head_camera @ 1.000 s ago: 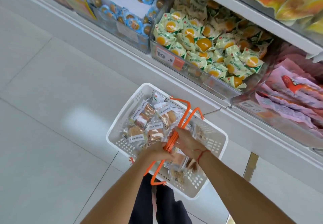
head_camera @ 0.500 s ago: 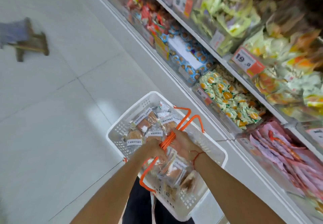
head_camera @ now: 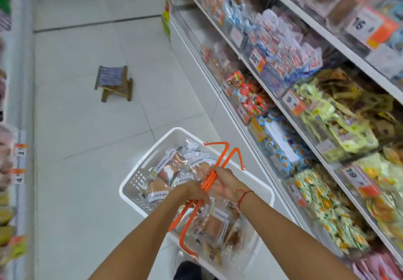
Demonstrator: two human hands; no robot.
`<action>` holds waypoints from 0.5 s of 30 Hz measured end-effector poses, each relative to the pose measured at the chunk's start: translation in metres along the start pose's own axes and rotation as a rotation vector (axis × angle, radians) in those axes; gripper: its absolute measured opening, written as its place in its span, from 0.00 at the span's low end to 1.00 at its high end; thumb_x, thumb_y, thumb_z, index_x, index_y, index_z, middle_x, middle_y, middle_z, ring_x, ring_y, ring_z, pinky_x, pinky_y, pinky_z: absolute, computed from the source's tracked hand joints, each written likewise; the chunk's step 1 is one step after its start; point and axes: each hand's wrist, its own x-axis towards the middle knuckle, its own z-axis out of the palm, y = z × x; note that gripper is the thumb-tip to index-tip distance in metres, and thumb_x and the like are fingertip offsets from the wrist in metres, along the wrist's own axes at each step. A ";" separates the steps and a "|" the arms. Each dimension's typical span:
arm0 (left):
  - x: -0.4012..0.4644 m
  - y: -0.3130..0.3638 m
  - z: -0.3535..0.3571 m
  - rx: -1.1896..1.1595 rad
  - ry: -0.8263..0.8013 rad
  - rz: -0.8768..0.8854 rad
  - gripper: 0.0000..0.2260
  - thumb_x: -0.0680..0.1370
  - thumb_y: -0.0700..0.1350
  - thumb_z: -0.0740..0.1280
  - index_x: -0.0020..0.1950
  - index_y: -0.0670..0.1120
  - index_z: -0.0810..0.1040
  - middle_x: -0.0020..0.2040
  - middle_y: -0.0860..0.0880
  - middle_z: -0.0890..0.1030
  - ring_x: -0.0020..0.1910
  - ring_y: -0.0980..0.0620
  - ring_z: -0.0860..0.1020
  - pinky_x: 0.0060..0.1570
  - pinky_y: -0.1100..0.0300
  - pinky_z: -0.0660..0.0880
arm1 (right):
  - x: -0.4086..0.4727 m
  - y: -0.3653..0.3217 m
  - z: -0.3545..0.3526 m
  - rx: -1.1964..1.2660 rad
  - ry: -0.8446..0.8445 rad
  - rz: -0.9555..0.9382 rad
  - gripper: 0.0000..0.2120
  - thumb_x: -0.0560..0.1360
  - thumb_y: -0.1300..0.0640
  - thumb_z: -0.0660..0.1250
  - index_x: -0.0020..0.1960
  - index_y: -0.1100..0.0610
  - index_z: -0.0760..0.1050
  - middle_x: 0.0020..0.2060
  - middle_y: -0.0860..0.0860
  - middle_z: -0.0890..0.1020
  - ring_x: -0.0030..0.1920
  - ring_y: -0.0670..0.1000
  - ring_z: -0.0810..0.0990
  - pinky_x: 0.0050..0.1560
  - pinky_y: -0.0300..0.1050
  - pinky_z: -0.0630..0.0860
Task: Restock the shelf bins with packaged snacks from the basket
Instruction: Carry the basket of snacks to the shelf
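Shelf bins (head_camera: 322, 210) line the aisle beside the white basket (head_camera: 139, 183). Left hand (head_camera: 192, 192) and right hand (head_camera: 226, 183) both grip its orange handles (head_camera: 209, 181); the cellophane-wrapped pastries (head_camera: 170, 168) inside look light, crinkly, crushable, best pinched at edges.

Both forearms are bare, with no sleeves showing. A thin red string bracelet (head_camera: 243, 195) circles the right wrist. Dark clothing (head_camera: 187, 270) shows below.

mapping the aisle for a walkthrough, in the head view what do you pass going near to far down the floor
white basket of packaged snacks, carried by its orange handles in the left hand and right hand → small folding stool on the floor → end of the right-hand shelf unit
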 end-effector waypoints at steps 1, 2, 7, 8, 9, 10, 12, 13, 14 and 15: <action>-0.001 0.004 -0.018 -0.015 0.008 -0.005 0.05 0.72 0.41 0.71 0.40 0.45 0.76 0.40 0.47 0.79 0.38 0.51 0.77 0.41 0.62 0.75 | 0.005 -0.014 0.014 -0.024 -0.009 -0.009 0.10 0.79 0.66 0.58 0.40 0.60 0.70 0.31 0.54 0.72 0.32 0.50 0.72 0.34 0.42 0.75; -0.001 0.009 -0.039 -0.030 0.016 -0.007 0.06 0.72 0.41 0.71 0.39 0.45 0.76 0.41 0.47 0.80 0.39 0.51 0.77 0.43 0.61 0.75 | 0.013 -0.028 0.029 -0.050 -0.016 -0.016 0.10 0.79 0.66 0.58 0.39 0.61 0.70 0.31 0.54 0.72 0.32 0.50 0.73 0.36 0.42 0.75; 0.013 0.036 -0.158 -0.100 0.081 -0.030 0.06 0.74 0.42 0.70 0.38 0.45 0.75 0.37 0.49 0.78 0.36 0.54 0.74 0.40 0.62 0.73 | 0.072 -0.111 0.109 -0.147 -0.066 -0.059 0.08 0.80 0.63 0.58 0.42 0.60 0.70 0.34 0.54 0.76 0.35 0.51 0.77 0.39 0.45 0.77; 0.017 0.042 -0.182 -0.119 0.091 -0.029 0.07 0.75 0.42 0.69 0.37 0.45 0.75 0.36 0.50 0.77 0.34 0.55 0.74 0.38 0.63 0.72 | 0.085 -0.128 0.125 -0.157 -0.077 -0.070 0.09 0.80 0.63 0.58 0.42 0.60 0.70 0.34 0.54 0.76 0.35 0.51 0.77 0.39 0.45 0.77; 0.023 0.049 -0.207 -0.141 0.096 -0.028 0.08 0.75 0.42 0.69 0.37 0.45 0.74 0.35 0.50 0.77 0.34 0.55 0.74 0.37 0.64 0.71 | 0.099 -0.146 0.140 -0.160 -0.086 -0.081 0.09 0.80 0.62 0.57 0.42 0.60 0.70 0.34 0.54 0.76 0.35 0.51 0.77 0.39 0.45 0.77; 0.030 0.058 -0.233 -0.159 0.096 -0.030 0.08 0.75 0.42 0.68 0.37 0.46 0.74 0.36 0.50 0.77 0.34 0.55 0.74 0.38 0.64 0.71 | 0.113 -0.165 0.155 -0.161 -0.091 -0.090 0.08 0.80 0.62 0.57 0.43 0.59 0.70 0.34 0.54 0.76 0.35 0.51 0.78 0.38 0.45 0.77; 0.046 0.076 -0.280 -0.172 0.080 -0.051 0.08 0.76 0.43 0.68 0.38 0.46 0.74 0.37 0.50 0.78 0.35 0.55 0.75 0.39 0.64 0.72 | 0.142 -0.203 0.181 -0.179 -0.092 -0.084 0.08 0.81 0.61 0.57 0.44 0.59 0.70 0.34 0.53 0.77 0.35 0.50 0.78 0.37 0.44 0.77; 0.053 0.086 -0.303 -0.169 0.072 -0.054 0.08 0.76 0.43 0.68 0.38 0.45 0.74 0.37 0.50 0.78 0.35 0.55 0.75 0.39 0.63 0.72 | 0.157 -0.221 0.193 -0.182 -0.092 -0.079 0.08 0.81 0.61 0.57 0.43 0.59 0.70 0.34 0.53 0.77 0.35 0.50 0.78 0.36 0.44 0.77; 0.061 0.097 -0.327 -0.169 0.069 -0.049 0.08 0.76 0.42 0.68 0.37 0.45 0.74 0.37 0.50 0.78 0.34 0.55 0.74 0.39 0.63 0.72 | 0.172 -0.240 0.204 -0.186 -0.089 -0.084 0.09 0.81 0.61 0.57 0.43 0.59 0.70 0.34 0.53 0.77 0.35 0.50 0.78 0.37 0.44 0.77; 0.071 0.105 -0.350 -0.178 0.069 -0.045 0.08 0.76 0.42 0.68 0.37 0.45 0.74 0.36 0.50 0.77 0.34 0.55 0.74 0.39 0.63 0.72 | 0.187 -0.258 0.216 -0.194 -0.085 -0.087 0.09 0.81 0.61 0.57 0.42 0.60 0.71 0.34 0.53 0.77 0.35 0.50 0.78 0.37 0.44 0.77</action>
